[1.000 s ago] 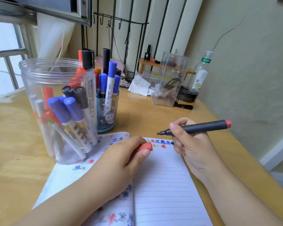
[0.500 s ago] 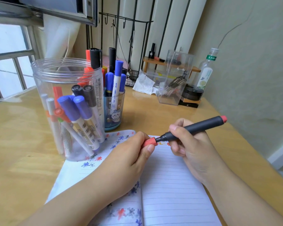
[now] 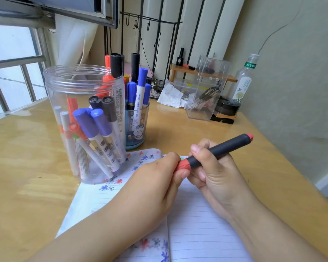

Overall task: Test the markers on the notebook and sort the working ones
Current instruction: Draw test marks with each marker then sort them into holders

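A dark grey marker (image 3: 225, 147) with a red end is gripped in my right hand (image 3: 216, 178) above the open lined notebook (image 3: 199, 224). Its red cap (image 3: 183, 164) sits on the tip, pinched between thumb and fingers of my left hand (image 3: 155, 188). The two hands touch over the notebook's top edge. A large clear plastic jar (image 3: 83, 118) at the left holds several blue, black, red and white markers. Behind it a small blue-tinted cup (image 3: 137, 127) with a cartoon cat holds several more markers upright.
The wooden desk (image 3: 27, 167) runs to a wall on the right. At the back stand a clear acrylic box (image 3: 206, 91), a crumpled tissue (image 3: 171, 97), a small wooden shelf (image 3: 197, 72), a round black tin (image 3: 228, 106) and a clear bottle (image 3: 245, 80). A barred window is at the left.
My left hand brought the red cap up to the marker's bare tip, and the cap now sits on it. The marker tilted more steeply in my right hand.
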A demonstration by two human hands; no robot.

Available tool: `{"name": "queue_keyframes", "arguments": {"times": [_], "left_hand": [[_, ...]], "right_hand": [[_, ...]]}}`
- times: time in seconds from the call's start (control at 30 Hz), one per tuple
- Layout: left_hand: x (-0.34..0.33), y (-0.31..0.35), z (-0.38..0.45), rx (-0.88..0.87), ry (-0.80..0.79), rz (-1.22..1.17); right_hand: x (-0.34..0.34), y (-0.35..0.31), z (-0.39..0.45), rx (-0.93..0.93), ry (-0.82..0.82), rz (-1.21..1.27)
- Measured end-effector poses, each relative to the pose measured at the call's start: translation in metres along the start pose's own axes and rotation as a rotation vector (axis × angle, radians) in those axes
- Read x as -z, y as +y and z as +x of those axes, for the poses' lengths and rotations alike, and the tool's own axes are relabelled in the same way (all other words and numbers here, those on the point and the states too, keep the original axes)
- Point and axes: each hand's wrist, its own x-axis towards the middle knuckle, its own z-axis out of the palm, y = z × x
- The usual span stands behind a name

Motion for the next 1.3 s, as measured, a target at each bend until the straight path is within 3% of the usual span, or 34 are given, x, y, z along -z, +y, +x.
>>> {"name": "queue_keyframes", "arguments": {"times": [0.3,0.4,0.47,0.53,0.73,0.9,1.03,1.13,1.2,1.3], "left_hand": [[0.002,-0.006,0.002,0.152,0.110,-0.003],[0.005,-0.009,0.003,0.252,0.144,0.006],[0.006,-0.010,0.003,0.266,0.120,0.055],[0.007,-0.009,0.004,0.278,0.088,0.090],[0.015,0.000,0.004,0.241,-0.017,0.142],[0.054,0.027,0.015,0.141,0.054,0.176],[0.100,0.037,0.005,0.110,0.234,0.190],[0.120,0.025,-0.013,0.174,0.258,0.241],[0.129,0.015,-0.022,0.240,0.261,0.222],[0.142,0.012,-0.037,0.323,0.259,0.182]], "right_hand": [[-0.007,-0.003,-0.001,-0.058,0.025,-0.114],[0.000,-0.005,-0.002,0.024,0.109,-0.561],[0.012,-0.003,-0.002,0.268,0.194,-0.982],[0.016,-0.002,-0.002,0.520,0.127,-1.337],[0.013,-0.007,-0.005,0.816,0.072,-1.711],[-0.009,-0.036,-0.003,0.825,0.117,-1.559],[-0.050,-0.089,-0.001,0.674,0.165,-0.907],[-0.091,-0.117,0.012,0.600,0.077,-0.562],[-0.120,-0.122,0.024,0.561,0.020,-0.612],[-0.153,-0.109,0.042,0.431,-0.004,-0.952]]}}
